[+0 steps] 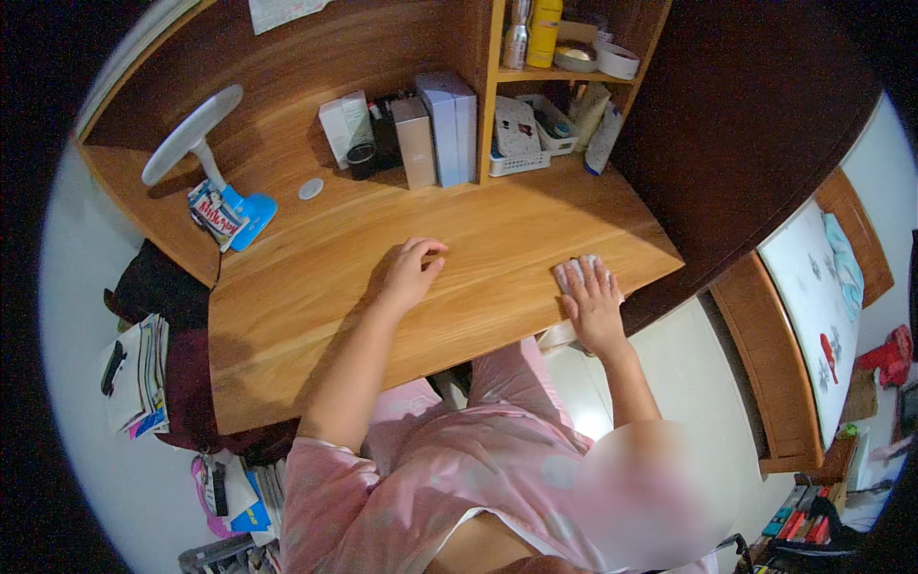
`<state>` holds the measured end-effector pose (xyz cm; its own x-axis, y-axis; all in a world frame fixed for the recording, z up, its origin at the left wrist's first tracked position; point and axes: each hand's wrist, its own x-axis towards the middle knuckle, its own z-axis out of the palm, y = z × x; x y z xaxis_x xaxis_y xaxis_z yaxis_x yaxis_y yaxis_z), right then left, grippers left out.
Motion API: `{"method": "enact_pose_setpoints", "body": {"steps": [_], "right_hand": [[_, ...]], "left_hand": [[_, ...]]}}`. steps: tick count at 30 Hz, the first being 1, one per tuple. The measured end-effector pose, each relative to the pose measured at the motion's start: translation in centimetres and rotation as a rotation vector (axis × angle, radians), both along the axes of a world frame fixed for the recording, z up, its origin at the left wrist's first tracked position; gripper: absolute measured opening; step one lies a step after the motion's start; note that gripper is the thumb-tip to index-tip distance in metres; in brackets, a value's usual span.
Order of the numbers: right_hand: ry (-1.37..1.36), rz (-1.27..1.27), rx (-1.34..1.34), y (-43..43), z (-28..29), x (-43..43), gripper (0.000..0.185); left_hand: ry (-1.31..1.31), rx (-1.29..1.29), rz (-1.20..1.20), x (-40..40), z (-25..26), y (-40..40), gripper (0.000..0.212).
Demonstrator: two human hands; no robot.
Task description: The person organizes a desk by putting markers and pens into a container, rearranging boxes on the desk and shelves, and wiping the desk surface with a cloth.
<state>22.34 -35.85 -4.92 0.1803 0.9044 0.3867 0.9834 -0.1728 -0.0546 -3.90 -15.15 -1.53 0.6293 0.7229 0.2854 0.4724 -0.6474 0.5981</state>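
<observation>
My right hand (593,305) lies flat with fingers spread on a folded white cloth (571,275), pressing it to the wooden desk (323,287) near its front right edge. Only the cloth's edges show around the fingers. Over the middle of the desk is my left hand (416,271), its fingers loosely curled and nothing in them; whether it touches the wood I cannot tell.
A desk lamp with a blue base (252,215) stands at the back left beside a printed packet (215,215). Boxes (452,133) and a black cup (361,159) line the back. Shelves at the right hold a white basket (518,163) and a yellow bottle (544,32).
</observation>
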Motion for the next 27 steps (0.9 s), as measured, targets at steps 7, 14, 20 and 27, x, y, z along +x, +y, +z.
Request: {"method": "enact_pose_setpoints", "body": {"steps": [7,14,20,27], "right_hand": [[-0.045,0.262,-0.134,2.1,1.4,-7.3,0.056],[0.049,0.676,-0.131,5.1,1.3,-12.3,0.054],[-0.072,0.558,-0.172,13.7,1.0,-9.5,0.057],[0.013,0.340,-0.130,23.1,-0.6,-6.6,0.060]], "left_hand": [[-0.099,-0.077,0.127,-0.5,0.6,0.2,0.017],[-0.118,-0.110,0.195,-0.7,1.0,0.3,0.015],[-0.151,-0.239,0.239,-1.0,1.6,0.1,0.015],[-0.157,0.018,0.290,-1.4,0.6,1.0,0.014]]}}
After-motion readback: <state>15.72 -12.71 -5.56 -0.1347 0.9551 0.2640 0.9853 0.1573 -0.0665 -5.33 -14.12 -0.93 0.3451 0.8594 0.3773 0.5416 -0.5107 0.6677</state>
